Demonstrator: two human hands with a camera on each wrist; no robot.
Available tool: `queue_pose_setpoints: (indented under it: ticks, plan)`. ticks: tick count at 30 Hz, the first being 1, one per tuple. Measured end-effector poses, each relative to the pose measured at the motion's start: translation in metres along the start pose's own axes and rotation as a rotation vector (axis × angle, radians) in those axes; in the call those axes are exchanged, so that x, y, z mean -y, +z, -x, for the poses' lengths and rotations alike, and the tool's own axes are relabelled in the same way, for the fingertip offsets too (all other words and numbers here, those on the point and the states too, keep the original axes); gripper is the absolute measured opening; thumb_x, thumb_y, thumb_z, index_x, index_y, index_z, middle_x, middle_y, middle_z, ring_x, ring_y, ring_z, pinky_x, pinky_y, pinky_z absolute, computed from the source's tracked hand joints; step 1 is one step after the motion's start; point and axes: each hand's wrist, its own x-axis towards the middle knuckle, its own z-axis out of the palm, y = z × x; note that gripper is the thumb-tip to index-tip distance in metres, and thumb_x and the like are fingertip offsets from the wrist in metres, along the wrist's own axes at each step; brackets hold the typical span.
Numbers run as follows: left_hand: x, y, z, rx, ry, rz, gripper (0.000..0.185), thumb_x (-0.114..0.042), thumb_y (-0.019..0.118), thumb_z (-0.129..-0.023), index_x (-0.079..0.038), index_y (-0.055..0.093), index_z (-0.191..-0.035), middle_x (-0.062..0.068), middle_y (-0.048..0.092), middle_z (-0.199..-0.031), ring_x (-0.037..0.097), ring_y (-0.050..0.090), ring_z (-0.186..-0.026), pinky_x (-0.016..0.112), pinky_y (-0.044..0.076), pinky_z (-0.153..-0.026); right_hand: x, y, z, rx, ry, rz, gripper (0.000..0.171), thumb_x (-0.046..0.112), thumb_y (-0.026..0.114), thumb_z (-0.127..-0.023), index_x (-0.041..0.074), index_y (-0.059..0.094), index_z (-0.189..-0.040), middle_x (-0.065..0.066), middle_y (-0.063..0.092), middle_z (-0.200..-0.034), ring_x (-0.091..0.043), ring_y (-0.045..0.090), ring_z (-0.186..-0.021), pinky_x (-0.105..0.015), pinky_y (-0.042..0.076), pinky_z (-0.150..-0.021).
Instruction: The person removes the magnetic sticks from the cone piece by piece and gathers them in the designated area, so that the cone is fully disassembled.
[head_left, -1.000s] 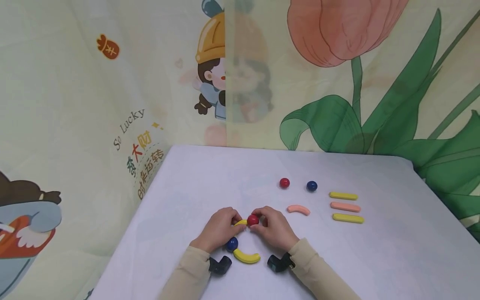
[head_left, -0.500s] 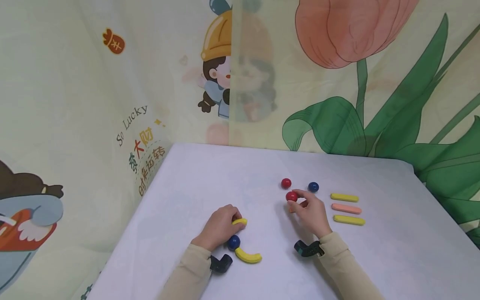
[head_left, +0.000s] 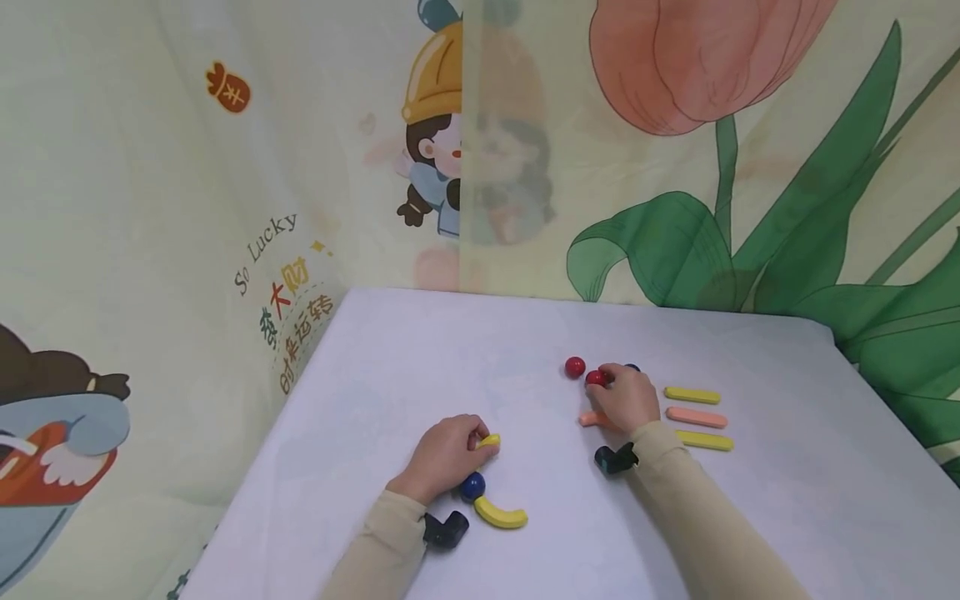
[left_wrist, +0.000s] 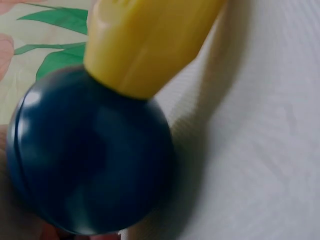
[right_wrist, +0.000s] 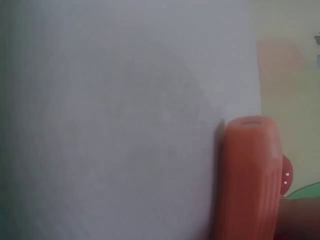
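My left hand [head_left: 442, 454] pinches a curved yellow rod [head_left: 490, 440]. Below its fingers a blue ball [head_left: 472, 485] meets a second curved yellow rod [head_left: 501, 514], which lies toward the table's front. Close up in the left wrist view, the blue ball [left_wrist: 92, 155] sits against the end of a yellow rod [left_wrist: 145, 45]. Farther back on the right, my right hand [head_left: 632, 398] holds a red ball [head_left: 596, 379] between thumb and fingers, close to another red ball [head_left: 574, 367]. A curved pink rod [head_left: 590, 419] is partly covered by that hand.
Behind the right hand, a second blue ball [head_left: 633, 367] barely shows. To its right lie a straight yellow rod [head_left: 692, 395], a straight pink rod [head_left: 697, 417] and another yellow rod [head_left: 705, 441], whose left end the wrist hides. A white cloth [head_left: 420, 350] covers the table.
The right hand has carried the red ball from beside the left hand's yellow rod toward the back right, near the other red ball. The left hand stays in nearly the same place, still gripping its rod.
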Motion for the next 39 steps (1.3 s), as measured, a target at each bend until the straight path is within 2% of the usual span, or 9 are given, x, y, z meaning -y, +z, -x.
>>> queue_pose_setpoints:
  ticks: [7,11,14,19,21,23,26,33,39]
  plan:
    - [-0.001,-0.001,-0.002,0.01,0.009,0.002,0.022,-0.036,0.074,-0.086,-0.017,0.068,-0.096,-0.008,0.048,-0.067,0.009,0.043,-0.058,0.023,0.035,-0.055,-0.001,-0.003,-0.005,-0.036,-0.002,0.046,0.05,0.027,0.069,-0.091,0.0,0.057,-0.131,-0.023,0.064,-0.116,-0.039,0.057,-0.104,-0.053,0.048,-0.089]
    - [0.0,-0.011,0.001,0.049,-0.007,-0.019,0.026,-0.043,0.07,-0.088,-0.018,0.067,-0.092,-0.007,0.05,-0.068,0.01,0.044,-0.059,0.024,0.037,-0.056,0.01,-0.008,0.01,-0.103,-0.076,0.091,0.047,0.026,0.07,-0.09,0.001,0.059,-0.129,-0.022,0.065,-0.114,-0.038,0.061,-0.098,-0.052,0.051,-0.084]
    - [0.0,-0.024,0.007,0.127,-0.057,-0.041,0.031,-0.05,0.068,-0.086,-0.02,0.062,-0.083,-0.007,0.052,-0.068,0.012,0.046,-0.061,0.026,0.037,-0.057,0.031,-0.006,0.027,-0.107,-0.17,0.084,0.04,0.021,0.073,-0.088,0.004,0.065,-0.123,-0.017,0.067,-0.108,-0.033,0.062,-0.089,-0.046,0.054,-0.078]
    - [-0.003,-0.04,0.016,0.302,-0.065,-0.07,0.041,-0.054,0.075,-0.077,-0.017,0.058,-0.083,-0.005,0.054,-0.07,0.013,0.05,-0.065,0.028,0.04,-0.06,0.066,0.019,0.053,0.117,-0.379,0.012,0.029,0.018,0.077,-0.085,0.011,0.072,-0.112,0.001,0.069,-0.094,-0.015,0.059,-0.077,-0.03,0.051,-0.069]
    - [-0.006,-0.041,0.016,0.343,-0.033,-0.059,0.043,-0.053,0.077,-0.075,-0.016,0.059,-0.087,-0.006,0.055,-0.072,0.012,0.05,-0.066,0.029,0.041,-0.06,0.074,0.031,0.06,0.214,-0.445,-0.01,0.025,0.019,0.076,-0.085,0.012,0.073,-0.109,0.007,0.068,-0.087,-0.01,0.056,-0.074,-0.026,0.049,-0.067]
    - [-0.008,-0.04,0.014,0.362,-0.017,-0.034,0.043,-0.052,0.078,-0.075,-0.017,0.059,-0.09,-0.006,0.055,-0.073,0.012,0.05,-0.067,0.028,0.041,-0.061,0.077,0.04,0.065,0.266,-0.485,-0.032,0.022,0.019,0.076,-0.085,0.013,0.074,-0.107,0.01,0.065,-0.082,-0.009,0.055,-0.073,-0.025,0.048,-0.066]
    - [-0.009,-0.036,0.011,0.323,-0.009,-0.004,0.038,-0.049,0.077,-0.077,-0.018,0.06,-0.089,-0.007,0.055,-0.073,0.011,0.051,-0.067,0.027,0.041,-0.061,0.075,0.049,0.069,0.278,-0.512,-0.043,0.019,0.023,0.077,-0.085,0.014,0.075,-0.102,0.013,0.061,-0.077,-0.007,0.053,-0.07,-0.024,0.047,-0.065]
    - [-0.004,-0.029,0.002,0.113,-0.021,-0.048,0.03,-0.044,0.076,-0.081,-0.019,0.061,-0.083,-0.007,0.054,-0.072,0.012,0.05,-0.066,0.026,0.041,-0.061,0.068,0.054,0.076,0.212,-0.439,-0.013,0.02,0.027,0.081,-0.081,0.016,0.076,-0.097,0.012,0.058,-0.077,-0.008,0.05,-0.068,-0.024,0.045,-0.063]
    - [0.005,-0.023,0.004,0.127,-0.05,-0.034,0.032,-0.047,0.076,-0.081,-0.019,0.061,-0.079,-0.007,0.054,-0.072,0.012,0.049,-0.063,0.026,0.041,-0.056,0.063,0.059,0.08,0.146,-0.377,-0.009,0.018,0.024,0.081,-0.079,0.014,0.075,-0.093,0.01,0.057,-0.075,-0.009,0.05,-0.067,-0.024,0.046,-0.063]
